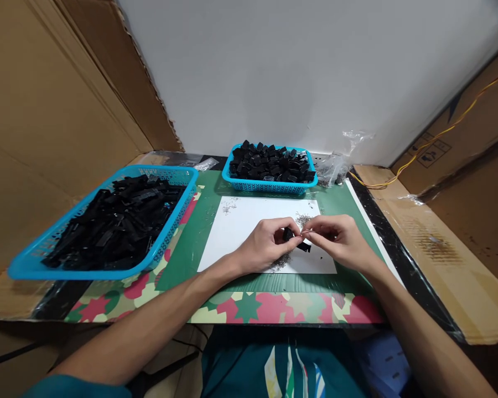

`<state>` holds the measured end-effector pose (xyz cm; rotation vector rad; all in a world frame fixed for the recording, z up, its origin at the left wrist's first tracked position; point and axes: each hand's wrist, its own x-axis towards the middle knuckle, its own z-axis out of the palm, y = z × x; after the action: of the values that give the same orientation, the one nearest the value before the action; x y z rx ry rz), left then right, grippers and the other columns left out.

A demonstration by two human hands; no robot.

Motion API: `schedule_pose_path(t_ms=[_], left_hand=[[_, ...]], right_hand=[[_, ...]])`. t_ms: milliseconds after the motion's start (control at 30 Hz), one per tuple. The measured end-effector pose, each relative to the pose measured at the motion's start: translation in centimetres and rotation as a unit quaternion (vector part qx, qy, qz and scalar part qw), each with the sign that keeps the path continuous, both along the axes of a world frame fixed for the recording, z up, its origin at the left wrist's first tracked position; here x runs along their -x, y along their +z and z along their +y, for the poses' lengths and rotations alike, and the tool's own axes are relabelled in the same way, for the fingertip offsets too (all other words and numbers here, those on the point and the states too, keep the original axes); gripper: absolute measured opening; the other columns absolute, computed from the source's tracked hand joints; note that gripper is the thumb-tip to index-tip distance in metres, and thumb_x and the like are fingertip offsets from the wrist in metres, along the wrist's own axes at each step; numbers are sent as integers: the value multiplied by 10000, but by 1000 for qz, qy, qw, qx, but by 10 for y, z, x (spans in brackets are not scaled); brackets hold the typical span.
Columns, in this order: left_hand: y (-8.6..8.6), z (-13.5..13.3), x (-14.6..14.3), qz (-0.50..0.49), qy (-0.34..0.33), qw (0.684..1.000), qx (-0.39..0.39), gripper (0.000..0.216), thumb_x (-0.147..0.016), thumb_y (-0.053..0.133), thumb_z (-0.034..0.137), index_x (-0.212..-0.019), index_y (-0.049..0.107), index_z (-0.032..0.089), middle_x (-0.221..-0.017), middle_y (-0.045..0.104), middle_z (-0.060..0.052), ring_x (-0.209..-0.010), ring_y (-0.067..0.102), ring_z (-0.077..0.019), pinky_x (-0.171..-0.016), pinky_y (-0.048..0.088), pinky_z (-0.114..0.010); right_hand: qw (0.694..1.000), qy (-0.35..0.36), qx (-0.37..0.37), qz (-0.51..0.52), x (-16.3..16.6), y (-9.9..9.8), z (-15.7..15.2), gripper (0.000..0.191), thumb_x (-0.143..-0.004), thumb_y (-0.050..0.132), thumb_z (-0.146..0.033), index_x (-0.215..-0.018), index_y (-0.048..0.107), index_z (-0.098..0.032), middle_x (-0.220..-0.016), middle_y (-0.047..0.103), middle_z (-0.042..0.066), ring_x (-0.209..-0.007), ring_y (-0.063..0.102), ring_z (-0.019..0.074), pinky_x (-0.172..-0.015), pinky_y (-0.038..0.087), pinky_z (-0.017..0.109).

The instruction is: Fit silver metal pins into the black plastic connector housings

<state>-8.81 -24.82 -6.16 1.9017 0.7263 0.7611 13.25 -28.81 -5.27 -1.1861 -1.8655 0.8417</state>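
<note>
Over the white sheet [240, 237], my left hand [265, 240] is closed on a small black plastic part [302, 246], whose end sticks out past the fingertips. My right hand [340, 237] meets it there, thumb and forefinger pinched together against the left fingertips. Whatever the right fingers hold is too small to make out. Behind the hands lies a pile of tiny metal pieces [304, 220]. Another such pile [280, 263] shows below the left hand, partly covered by it. Scattered thin bits [228, 207] lie in the sheet's far left corner.
On the left stands a large blue basket [149, 265] heaped with long black plastic parts [120, 221]. At the back, a smaller blue basket [269, 187] holds short black parts [269, 163]. Clear plastic bags [334, 168] sit beside it. Cardboard walls [45, 110] flank the green mat [182, 243].
</note>
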Motion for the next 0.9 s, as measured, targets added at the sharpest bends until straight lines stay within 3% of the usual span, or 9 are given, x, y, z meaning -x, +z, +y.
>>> schedule_pose_path(t_ms=[200,467,633,733,833,900], left_hand=[[1,-1,-1,15,-16,1000,-18,210,-966,667,345,-901,728,155,-704,606,12,-619,468,-102,-606,371,-234],[1,5,-4,-37,31,998,48,279,-932,747,402,-1073,789,165,-1011,756,-73,-803,612,-153,-711,459,-269],[3,8,-5,-57,-6,993,108,218,-903,778,340,-997,815,146,-1038,764,-104,-893,693,-190,-765,545,-287],[2,9,-4,-57,-28,991,118,269,-898,781,308,-1131,804,174,-1183,755,-114,-1033,708,-222,-869,585,-320],[-1,10,-4,-46,-20,993,105,316,-923,738,260,-1227,777,183,-1299,731,-120,-1120,701,-238,-929,599,-349],[-4,9,-5,-31,-3,997,76,300,-935,712,239,-1222,776,179,-1271,749,-114,-1085,717,-232,-914,610,-355]], right_hand=[[998,51,1,-29,-3,3,-1,205,-984,622,-335,-890,707,-173,-648,558,-19,-578,409,107,-528,318,249],[982,-155,8,109,-9,2,1,282,-846,754,-418,-760,720,-151,-620,558,2,-515,398,94,-445,282,240],[965,-180,76,177,-14,-9,-8,294,-807,789,-436,-737,734,-156,-543,499,-32,-448,324,71,-410,230,235],[958,-201,92,185,-17,-15,-14,293,-802,789,-438,-741,733,-157,-517,486,-42,-434,300,68,-411,210,237],[960,-220,77,157,-18,-17,-17,254,-777,793,-395,-719,744,-153,-541,553,-20,-448,364,81,-425,262,240],[963,-222,70,134,-18,-19,-19,221,-769,782,-362,-706,751,-152,-603,632,11,-496,457,106,-463,341,243]])
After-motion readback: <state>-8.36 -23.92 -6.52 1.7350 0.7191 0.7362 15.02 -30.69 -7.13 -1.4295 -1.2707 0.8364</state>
